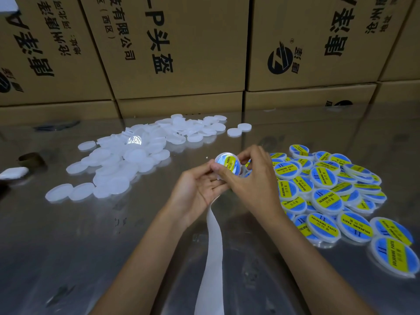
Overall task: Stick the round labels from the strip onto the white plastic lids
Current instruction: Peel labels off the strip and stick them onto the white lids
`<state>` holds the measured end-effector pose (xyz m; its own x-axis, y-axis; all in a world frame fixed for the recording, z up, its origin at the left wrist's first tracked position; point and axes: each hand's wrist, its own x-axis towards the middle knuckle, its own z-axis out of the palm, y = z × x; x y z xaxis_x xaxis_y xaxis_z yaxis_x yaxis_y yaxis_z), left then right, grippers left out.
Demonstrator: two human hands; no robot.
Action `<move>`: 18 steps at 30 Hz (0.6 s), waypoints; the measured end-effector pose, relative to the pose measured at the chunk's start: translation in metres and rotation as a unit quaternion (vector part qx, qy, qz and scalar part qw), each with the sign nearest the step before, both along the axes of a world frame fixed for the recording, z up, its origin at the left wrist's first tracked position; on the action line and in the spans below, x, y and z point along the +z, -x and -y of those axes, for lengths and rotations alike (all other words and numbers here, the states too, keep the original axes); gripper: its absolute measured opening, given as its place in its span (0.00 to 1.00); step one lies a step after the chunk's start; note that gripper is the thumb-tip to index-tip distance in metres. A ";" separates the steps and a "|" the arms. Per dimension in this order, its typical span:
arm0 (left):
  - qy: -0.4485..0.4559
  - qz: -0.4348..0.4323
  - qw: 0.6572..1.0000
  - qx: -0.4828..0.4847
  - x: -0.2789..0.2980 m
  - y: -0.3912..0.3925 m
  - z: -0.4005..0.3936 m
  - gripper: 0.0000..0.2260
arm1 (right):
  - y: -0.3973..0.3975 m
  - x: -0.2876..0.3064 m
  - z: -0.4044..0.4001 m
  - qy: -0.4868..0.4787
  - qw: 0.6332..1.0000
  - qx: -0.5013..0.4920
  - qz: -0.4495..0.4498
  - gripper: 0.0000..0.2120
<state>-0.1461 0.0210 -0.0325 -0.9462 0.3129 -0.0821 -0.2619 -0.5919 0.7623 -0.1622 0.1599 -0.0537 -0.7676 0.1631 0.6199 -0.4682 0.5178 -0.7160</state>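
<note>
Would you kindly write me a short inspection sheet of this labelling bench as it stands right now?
Surface: shiny metal table, reflective.
Job's things: heap of unlabelled white lids at left; heap of labelled lids reading SOLDERING PASTE at right; held lid with blue-yellow label on it; white backing strip hanging from the hands toward the viewer.
Clutter: dark brown ring-shaped object and a white object at the left edge; small crumb.
Grips: left hand under the lid, holding the strip; right hand pinching the lid's rim.
Cables: nothing seen.
Surroundings: stacked cardboard cartons with Chinese print behind.
</note>
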 end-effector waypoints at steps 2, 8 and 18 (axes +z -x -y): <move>0.003 0.002 1.000 -0.003 0.000 0.000 0.000 0.18 | 0.000 0.000 0.000 -0.016 1.000 -0.009 -0.008 0.26; 0.018 -0.003 1.000 -0.005 0.002 -0.001 0.000 0.19 | 0.003 -0.001 -0.002 -0.008 0.999 -0.004 -0.042 0.21; 0.010 -0.009 1.000 0.024 0.001 0.001 0.001 0.16 | 0.005 -0.003 -0.001 -0.009 1.000 0.011 -0.021 0.15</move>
<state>-0.1469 0.0198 -0.0310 -0.9613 0.2665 -0.0698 -0.2196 -0.5883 0.7783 -0.1667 0.1610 -0.0564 -0.7441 0.1356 0.6542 -0.5087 0.5198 -0.6864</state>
